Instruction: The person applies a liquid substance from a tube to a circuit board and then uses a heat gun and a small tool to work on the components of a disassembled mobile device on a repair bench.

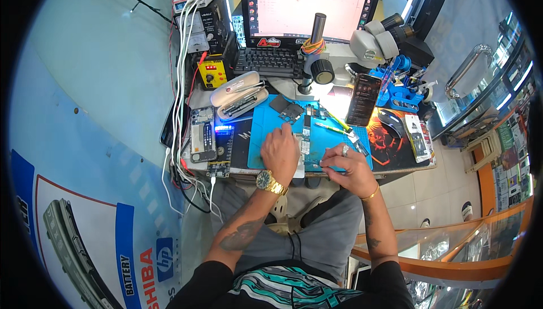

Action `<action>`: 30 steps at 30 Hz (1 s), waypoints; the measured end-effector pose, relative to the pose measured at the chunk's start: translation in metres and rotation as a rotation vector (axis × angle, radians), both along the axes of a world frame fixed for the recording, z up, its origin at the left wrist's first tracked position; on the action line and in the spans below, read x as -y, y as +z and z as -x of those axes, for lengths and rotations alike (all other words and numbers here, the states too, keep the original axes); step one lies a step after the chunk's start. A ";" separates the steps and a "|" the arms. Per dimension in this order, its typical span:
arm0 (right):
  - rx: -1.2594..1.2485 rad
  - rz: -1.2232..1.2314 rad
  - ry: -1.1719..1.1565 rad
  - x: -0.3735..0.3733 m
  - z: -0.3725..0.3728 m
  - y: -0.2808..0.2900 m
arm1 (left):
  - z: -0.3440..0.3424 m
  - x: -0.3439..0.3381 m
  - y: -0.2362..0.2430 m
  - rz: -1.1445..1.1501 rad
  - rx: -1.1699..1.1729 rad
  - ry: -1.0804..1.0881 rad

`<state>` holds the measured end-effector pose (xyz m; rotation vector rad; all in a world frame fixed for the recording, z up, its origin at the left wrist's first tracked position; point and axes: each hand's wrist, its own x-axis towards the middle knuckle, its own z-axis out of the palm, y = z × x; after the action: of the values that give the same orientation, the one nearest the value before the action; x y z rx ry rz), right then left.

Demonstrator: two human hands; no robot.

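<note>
Head view showed both bare hands over a rectangular blue work mat (pixel 263 121), on either side of a narrow, silver-and-black electronic strip (pixel 305 144) that lay lengthwise near the mat's middle. The left hand (pixel 281 151), below a gold-coloured metal wristwatch (pixel 270 182), was just left of the strip with its fingers curled; whether they gripped or touched anything could not be told. The right hand (pixel 349 168), wearing a ring, was right of the strip near the mat's front edge, thumb and forefinger drawn close together; anything pinched between them was too small to make out.

Beyond the left hand lay flat, dark grey pieces (pixel 288 110). Slender yellow-green hand tools (pixel 335 128) lay beyond the right hand, near an upright black smartphone (pixel 363 101) with a lit screen. Left of the mat were an opened silver-grey phone housing (pixel 202 134) and, farther back, an open whitish oval case (pixel 232 87) containing slim tools. A white-and-black microscope (pixel 370 46) stood behind the mat, before a wide black-framed monitor (pixel 311 9).
</note>
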<state>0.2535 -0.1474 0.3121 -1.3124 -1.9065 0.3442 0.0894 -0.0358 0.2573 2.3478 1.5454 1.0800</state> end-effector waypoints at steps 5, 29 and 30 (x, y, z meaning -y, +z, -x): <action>0.006 -0.028 0.008 0.002 -0.002 0.001 | 0.004 0.012 -0.004 0.072 0.006 -0.018; -0.101 -0.053 0.065 0.022 0.000 0.022 | 0.012 0.050 0.028 0.337 -0.180 0.012; -0.103 -0.062 0.070 0.024 0.001 0.025 | 0.014 0.047 0.024 0.327 -0.190 -0.032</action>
<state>0.2527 -0.1709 0.3371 -1.1676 -1.8653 0.3782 0.0755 -0.0832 0.2816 2.2884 1.5956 0.5578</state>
